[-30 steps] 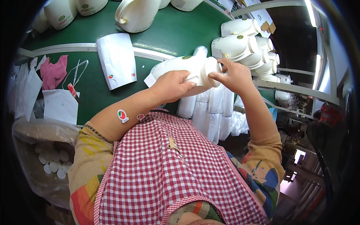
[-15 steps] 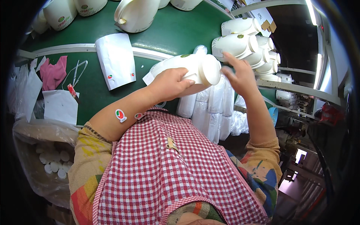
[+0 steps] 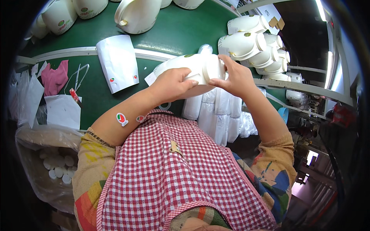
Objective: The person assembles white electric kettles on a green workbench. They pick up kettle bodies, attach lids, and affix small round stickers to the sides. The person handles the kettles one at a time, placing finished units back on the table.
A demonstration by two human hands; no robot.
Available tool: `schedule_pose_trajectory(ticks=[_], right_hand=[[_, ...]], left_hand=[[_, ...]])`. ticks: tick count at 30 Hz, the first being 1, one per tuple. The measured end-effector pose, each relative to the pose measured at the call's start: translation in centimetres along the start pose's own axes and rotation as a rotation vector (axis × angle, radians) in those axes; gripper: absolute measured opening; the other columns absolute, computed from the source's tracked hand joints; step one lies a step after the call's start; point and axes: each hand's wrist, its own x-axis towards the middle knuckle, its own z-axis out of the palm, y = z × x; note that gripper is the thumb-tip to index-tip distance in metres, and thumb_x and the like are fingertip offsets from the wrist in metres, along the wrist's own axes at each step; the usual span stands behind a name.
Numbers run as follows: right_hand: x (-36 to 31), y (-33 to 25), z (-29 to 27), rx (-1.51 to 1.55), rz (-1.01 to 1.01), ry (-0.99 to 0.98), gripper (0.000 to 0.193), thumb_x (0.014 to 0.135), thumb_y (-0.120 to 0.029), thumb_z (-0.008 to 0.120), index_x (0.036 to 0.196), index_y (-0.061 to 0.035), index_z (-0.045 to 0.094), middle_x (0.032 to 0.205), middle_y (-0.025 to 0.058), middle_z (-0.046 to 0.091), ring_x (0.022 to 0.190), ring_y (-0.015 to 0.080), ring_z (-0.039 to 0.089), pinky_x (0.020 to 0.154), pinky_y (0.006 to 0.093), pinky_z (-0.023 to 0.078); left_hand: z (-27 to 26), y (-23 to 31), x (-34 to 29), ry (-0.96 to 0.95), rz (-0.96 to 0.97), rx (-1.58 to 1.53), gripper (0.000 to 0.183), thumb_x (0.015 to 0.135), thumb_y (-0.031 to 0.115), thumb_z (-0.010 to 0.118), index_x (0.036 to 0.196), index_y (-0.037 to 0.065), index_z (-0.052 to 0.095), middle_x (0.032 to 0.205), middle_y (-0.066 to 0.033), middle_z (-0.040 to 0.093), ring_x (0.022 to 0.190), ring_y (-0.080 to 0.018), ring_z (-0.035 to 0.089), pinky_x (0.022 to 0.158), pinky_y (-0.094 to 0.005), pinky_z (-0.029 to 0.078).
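A cream-white plastic jug [image 3: 198, 61] lies tilted on its side in front of me, its round lidded end [image 3: 214, 68] toward the right. My left hand [image 3: 173, 81] is wrapped round the near side of the jug, thumb along it. At the round end, my right hand [image 3: 236, 78] grips the rim, thumb on the near side and fingers over the far side. A small white tag [image 3: 150, 79] shows at the jug's left end. Two small red-and-green stickers [image 3: 122, 119] are on my left forearm.
Several similar jugs [image 3: 244, 44] lie stacked at the right, and more stand along the far side of the green table [image 3: 181, 32]. A white sheet [image 3: 117, 63] with stickers and a pink cloth [image 3: 54, 77] are at left. Rolled clear bags [image 3: 216, 111] hang below the jug; a plastic-lined box [image 3: 36, 142] holds white caps.
My right hand has moved left from beside the jug and now holds its round end. My left hand keeps its hold, with the jug shifted slightly left.
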Motion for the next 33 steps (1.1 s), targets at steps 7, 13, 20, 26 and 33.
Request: schedule_pose_trajectory(ticks=[7,13,20,26,33], right_hand=[[1.6,1.6,3.8,0.009,-0.577,0.452,0.065,0.074,-0.04,0.065,0.131,-0.0113,0.051,0.124,0.0176,0.052,0.109,0.0358,0.052,0.09,0.042,0.047],[1.3,0.8,4.6,0.109,-0.383,0.536,0.06,0.076,-0.039,0.064,0.127,-0.0083,0.055,0.122,0.0158,0.053,0.109,0.0349,0.052,0.094,0.0414,0.044],[4.3,1.2,4.9,0.225,-0.51,0.658,0.045,0.081,-0.031,0.062,0.118,-0.0065,0.061,0.12,0.0177,0.057,0.113,0.0349,0.052,0.097,0.044,0.042],[1.9,-3.4,3.4,0.141,-0.534,0.909,0.037,0.079,-0.025,0.069,0.113,-0.0098,0.065,0.116,0.0127,0.06,0.11,0.0311,0.055,0.095,0.0438,0.037],[-5.3,-11.8,5.0,0.25,-0.703,0.733,0.032,0.071,-0.015,0.074,0.102,-0.0099,0.068,0.099,0.002,0.061,0.091,0.0194,0.057,0.085,0.0366,0.038]], left_hand=[[0.3,0.0,0.4,0.011,0.033,0.029,0.036,0.086,0.033,0.059,0.094,-0.002,0.064,0.09,-0.022,0.066,0.081,-0.0346,0.064,0.073,-0.0422,0.049],[1.7,0.6,0.3,0.031,0.058,0.063,0.03,0.089,0.026,0.058,0.098,-0.002,0.062,0.087,-0.0189,0.065,0.077,-0.0277,0.062,0.071,-0.038,0.048],[2.3,-0.2,1.5,0.182,0.082,0.052,0.031,0.089,0.027,0.057,0.097,-0.003,0.061,0.086,-0.0195,0.065,0.076,-0.0297,0.062,0.071,-0.0385,0.048],[1.8,-0.1,4.0,0.1,-0.066,-0.143,0.025,0.089,0.022,0.058,0.096,-0.002,0.062,0.086,-0.0115,0.065,0.077,-0.0196,0.061,0.069,-0.0345,0.049],[0.4,2.5,5.3,0.165,-0.134,-0.235,0.025,0.091,0.024,0.057,0.083,0.0,0.058,0.076,-0.0047,0.061,0.066,-0.0127,0.054,0.058,-0.0297,0.045]])
